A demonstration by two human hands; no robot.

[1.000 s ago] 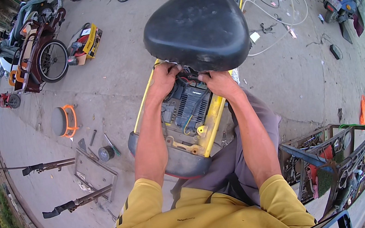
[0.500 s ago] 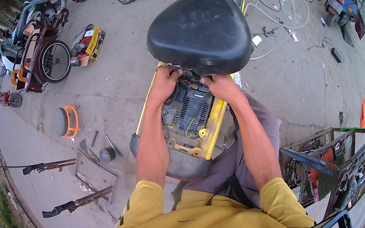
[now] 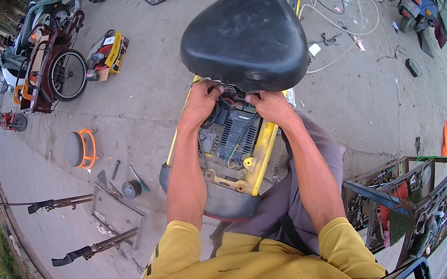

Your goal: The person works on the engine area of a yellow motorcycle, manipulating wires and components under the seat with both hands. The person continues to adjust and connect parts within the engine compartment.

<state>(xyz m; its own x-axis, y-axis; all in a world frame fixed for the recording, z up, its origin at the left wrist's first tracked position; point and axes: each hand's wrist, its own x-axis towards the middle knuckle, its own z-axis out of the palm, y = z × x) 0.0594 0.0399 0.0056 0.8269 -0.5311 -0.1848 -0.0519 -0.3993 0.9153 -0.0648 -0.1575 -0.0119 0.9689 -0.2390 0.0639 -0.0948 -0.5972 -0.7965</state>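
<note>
Grey concrete floor point(image 3: 368, 113) with many things

In its middle stands a yellow-framed, black-seated vehicle point(image 3: 262, 148). Toward the left edge are a round grey-orange stool point(image 3: 74, 149) and a metal frame point(image 3: 98, 246); toward the right edge, a dark metal rack point(image 3: 377, 197) and a bright orange bundle point(image 3: 446, 139).

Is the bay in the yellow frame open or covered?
Open: the finned box and a thin yellow wire show uncovered beside the yellow rail.

Round grey-and-orange stool point(image 3: 73, 149), on grey concrete ground point(image 3: 138, 100); maroon spoke-wheeled cart point(image 3: 38, 76), upper left; yellow cardboard box point(image 3: 118, 54), near the cart; thin pale looped hose point(image 3: 378, 14), upper right; blue scooter point(image 3: 420, 5), right of the hose; small black block point(image 3: 413, 67), below the scooter; dark open-framed metal rack point(image 3: 377, 198), lower right
</note>
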